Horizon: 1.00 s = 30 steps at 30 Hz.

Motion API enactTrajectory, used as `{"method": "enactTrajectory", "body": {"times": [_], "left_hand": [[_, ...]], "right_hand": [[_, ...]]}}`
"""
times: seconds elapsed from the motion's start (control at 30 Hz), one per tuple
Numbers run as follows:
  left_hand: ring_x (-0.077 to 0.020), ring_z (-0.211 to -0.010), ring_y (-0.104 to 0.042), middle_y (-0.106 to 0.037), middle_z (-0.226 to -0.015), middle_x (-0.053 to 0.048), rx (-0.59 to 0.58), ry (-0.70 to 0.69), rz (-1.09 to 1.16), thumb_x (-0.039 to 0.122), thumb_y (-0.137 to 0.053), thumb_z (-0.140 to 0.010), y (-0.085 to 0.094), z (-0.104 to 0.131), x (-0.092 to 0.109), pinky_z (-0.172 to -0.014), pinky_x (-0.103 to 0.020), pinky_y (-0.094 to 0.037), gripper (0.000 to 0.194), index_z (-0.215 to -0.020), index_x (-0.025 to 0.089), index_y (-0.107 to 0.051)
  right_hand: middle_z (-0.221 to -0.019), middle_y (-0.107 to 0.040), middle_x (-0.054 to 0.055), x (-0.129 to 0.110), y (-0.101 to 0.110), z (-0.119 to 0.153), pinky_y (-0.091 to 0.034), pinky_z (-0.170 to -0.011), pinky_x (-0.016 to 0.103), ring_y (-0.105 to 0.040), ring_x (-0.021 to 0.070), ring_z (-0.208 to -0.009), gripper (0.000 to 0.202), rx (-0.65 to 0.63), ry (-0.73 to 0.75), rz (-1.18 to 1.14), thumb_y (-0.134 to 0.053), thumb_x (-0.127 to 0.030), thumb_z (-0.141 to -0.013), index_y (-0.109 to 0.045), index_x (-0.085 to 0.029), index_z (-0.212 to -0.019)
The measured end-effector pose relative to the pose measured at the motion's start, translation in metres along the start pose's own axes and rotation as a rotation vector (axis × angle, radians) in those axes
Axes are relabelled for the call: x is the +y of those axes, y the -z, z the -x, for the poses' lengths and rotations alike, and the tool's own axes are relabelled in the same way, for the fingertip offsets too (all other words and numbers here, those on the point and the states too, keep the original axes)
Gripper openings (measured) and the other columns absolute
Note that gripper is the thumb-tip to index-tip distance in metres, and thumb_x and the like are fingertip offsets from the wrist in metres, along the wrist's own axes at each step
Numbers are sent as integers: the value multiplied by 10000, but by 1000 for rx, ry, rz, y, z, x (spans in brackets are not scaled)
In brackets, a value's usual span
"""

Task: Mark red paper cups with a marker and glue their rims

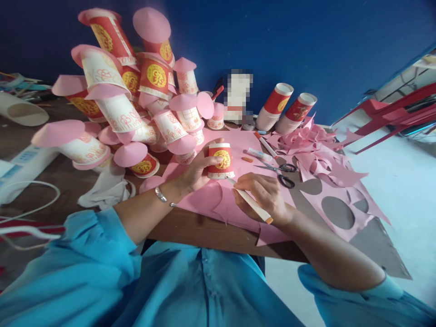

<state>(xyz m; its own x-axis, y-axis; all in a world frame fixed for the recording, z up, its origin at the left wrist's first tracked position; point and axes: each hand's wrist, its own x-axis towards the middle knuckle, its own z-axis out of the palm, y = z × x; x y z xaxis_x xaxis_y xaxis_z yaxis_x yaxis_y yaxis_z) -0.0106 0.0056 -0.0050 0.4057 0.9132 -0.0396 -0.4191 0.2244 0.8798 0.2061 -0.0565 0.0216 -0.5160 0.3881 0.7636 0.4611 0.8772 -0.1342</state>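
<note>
1. We've a red-and-white cup (220, 160), gold emblem facing us, above pink paper (238, 141).
2. Our left hand (200, 168) grips it from the side, thumb across the emblem.
3. Our right hand (260, 195) clasps a slim white marker (254, 205), tip at the cup's rim.
4. Beneath, brown tabletop (218, 234); behind, blue wall (306, 45).

Held cup (220, 160): red, round yellow emblem; white band with thin reddish marks. Marker (256, 206): cream-white barrel, orange end. Left, red cups (157, 75): yellow emblems. Left, white cups (117, 113): reddish flower drawings. Cone tops (151, 25): plain pink. Far, cup stacks (278, 97): red above, white below. Paper sheet (238, 141), right-hand scraps (340, 175): pink. Scissors (288, 167): black handles. Tabletop (211, 231): brown. Far wall (306, 45): deep blue. Near shirt (200, 281): turquoise.
</note>
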Motion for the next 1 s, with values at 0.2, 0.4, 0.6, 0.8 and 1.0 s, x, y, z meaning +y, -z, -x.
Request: {"method": "enactTrajectory", "body": {"times": [0.2, 0.4, 0.6, 0.8, 1.0], "left_hand": [[-211, -978, -667, -710, -1192, -25, 1, -42, 9, 322, -845, -785, -2, -1, 0, -880, -373, -576, 798, -1540, 356, -589], [-287, -1201, -634, -671, -1325, -67, 92, -284, -297, 374, -932, -718, 0, -5, -3, -1036, -415, -532, 780, -1426, 298, -614], [-342, -1275, -645, -660, -1425, -108, 55, -322, -541, 312, -866, -731, -3, -1, 0, -1136, -493, -506, 748, -1421, 257, -581], [-382, -1422, -588, -623, -1514, -150, 45, -386, -644, 316, -834, -738, 2, -5, -3, -1240, -513, -438, 746, -1426, 211, -566], [-363, -1407, -585, -652, -1453, -145, 189, -626, -840, 455, -838, -827, 0, -1, 2, -1259, -546, -422, 638, -1382, 245, -604]], "right_hand": [[-876, -760, 3, 5, 1, 6, -599, -620, 286, -739, 176, -713, 334, 39, 33, 42, -700, -91, -985, -659, -257, -1272], [-944, -816, 39, 39, 8, 15, -560, -637, 288, -753, 173, -729, 310, 46, -181, 240, -593, -120, -1072, -699, -243, -1336], [-866, -777, 72, 78, -5, 28, -466, -627, 296, -703, 226, -845, 129, -102, -286, 411, -657, -247, -1094, -757, -222, -1172], [-805, -741, 56, 93, -19, 42, -460, -641, 310, -656, 222, -810, 243, -210, -226, 495, -565, -119, -1063, -768, -227, -1141], [-885, -787, 76, 92, -19, 37, -501, -672, 299, -692, 208, -800, 148, -82, -315, 364, -621, -170, -1067, -752, -203, -1127]]}}
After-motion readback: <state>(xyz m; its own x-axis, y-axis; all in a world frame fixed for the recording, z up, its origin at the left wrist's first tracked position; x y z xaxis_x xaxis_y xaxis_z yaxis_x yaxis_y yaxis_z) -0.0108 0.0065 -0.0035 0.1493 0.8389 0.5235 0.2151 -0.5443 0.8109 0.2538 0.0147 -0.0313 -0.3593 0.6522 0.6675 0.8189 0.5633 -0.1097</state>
